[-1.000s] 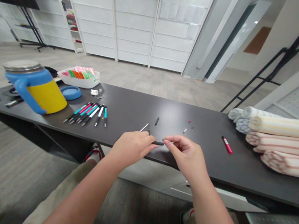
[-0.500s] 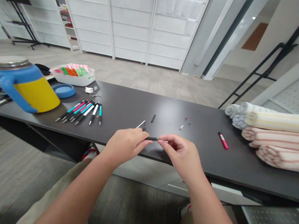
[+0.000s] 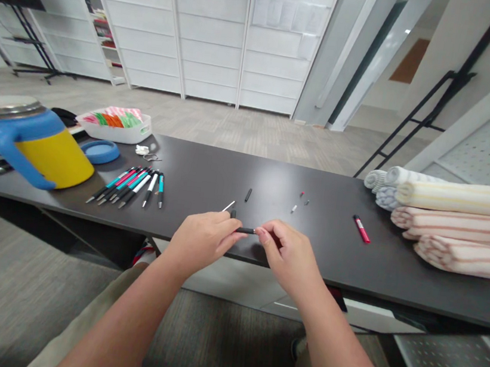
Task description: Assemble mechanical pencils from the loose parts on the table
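Observation:
My left hand (image 3: 204, 237) is closed around a slim black pen barrel (image 3: 245, 230), which points to the right, just above the desk's front edge. At the barrel's right end, the thumb and fingertips of my right hand (image 3: 288, 250) are pinched together; any small part between them is hidden. Just beyond my left fingers are a thin white stick (image 3: 228, 205), perhaps a refill, and a short black piece (image 3: 233, 213). Farther back on the desk lie another black pen part (image 3: 248, 195), a small white piece (image 3: 294, 208), and tiny red and dark bits (image 3: 302, 194).
Several pens (image 3: 130, 185) lie left of my hands. Beyond them stand a blue-and-yellow mug (image 3: 57, 153), a blue lid (image 3: 102, 151) and a white basket (image 3: 136, 136) of colourful packets. To the right are a red marker (image 3: 361, 228) and rolled towels (image 3: 460, 224) on the dark desk (image 3: 197, 168).
The view has shifted slightly. My right fingertips have curled in more closely at the barrel's end, while my left hand keeps its hold. The loose pieces on the desk lie as before.

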Available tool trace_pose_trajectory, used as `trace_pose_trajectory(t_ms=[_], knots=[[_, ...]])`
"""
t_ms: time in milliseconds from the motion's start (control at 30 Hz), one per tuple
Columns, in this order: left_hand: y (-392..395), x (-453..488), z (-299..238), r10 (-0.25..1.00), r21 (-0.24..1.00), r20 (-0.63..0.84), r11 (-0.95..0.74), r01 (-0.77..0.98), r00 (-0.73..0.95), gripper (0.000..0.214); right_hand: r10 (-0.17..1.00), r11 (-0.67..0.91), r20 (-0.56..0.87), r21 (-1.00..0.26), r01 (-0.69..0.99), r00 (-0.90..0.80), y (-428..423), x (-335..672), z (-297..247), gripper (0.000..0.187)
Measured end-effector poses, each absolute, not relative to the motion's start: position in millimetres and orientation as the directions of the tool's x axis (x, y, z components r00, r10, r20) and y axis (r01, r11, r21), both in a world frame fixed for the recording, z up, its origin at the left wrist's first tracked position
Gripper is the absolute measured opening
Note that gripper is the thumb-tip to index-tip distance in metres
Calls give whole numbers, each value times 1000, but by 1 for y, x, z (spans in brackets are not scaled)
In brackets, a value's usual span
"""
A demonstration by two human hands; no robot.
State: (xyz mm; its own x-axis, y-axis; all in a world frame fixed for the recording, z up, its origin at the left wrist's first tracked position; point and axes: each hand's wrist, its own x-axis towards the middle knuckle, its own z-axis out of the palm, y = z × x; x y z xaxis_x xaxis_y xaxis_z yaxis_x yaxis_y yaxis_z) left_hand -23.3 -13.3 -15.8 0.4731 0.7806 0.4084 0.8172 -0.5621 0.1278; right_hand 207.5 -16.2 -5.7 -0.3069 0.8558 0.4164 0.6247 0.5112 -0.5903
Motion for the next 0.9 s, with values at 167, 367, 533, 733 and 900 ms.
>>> trace_pose_trajectory(t_ms=[167, 367, 533, 733, 900], knots=[[-14, -24, -17, 779, 133, 418, -562, 817, 468, 32, 837, 547, 376, -565, 618, -398, -17, 207, -4, 23], [-13, -24, -13, 736, 128, 450, -613, 780, 505, 37, 810, 586, 364, -534, 609, -460, -16, 207, -4, 34], [-14, -25, -12, 695, 100, 487, -646, 757, 528, 31, 836, 547, 329, -565, 618, -440, -18, 205, -4, 42], [-17, -26, -15, 611, 122, 650, -671, 731, 452, 18, 823, 566, 351, -577, 589, -447, -20, 204, -4, 43], [-14, -25, -17, 532, 46, 698, -701, 712, 479, 24, 805, 593, 401, -560, 579, -437, -19, 206, -8, 41]])
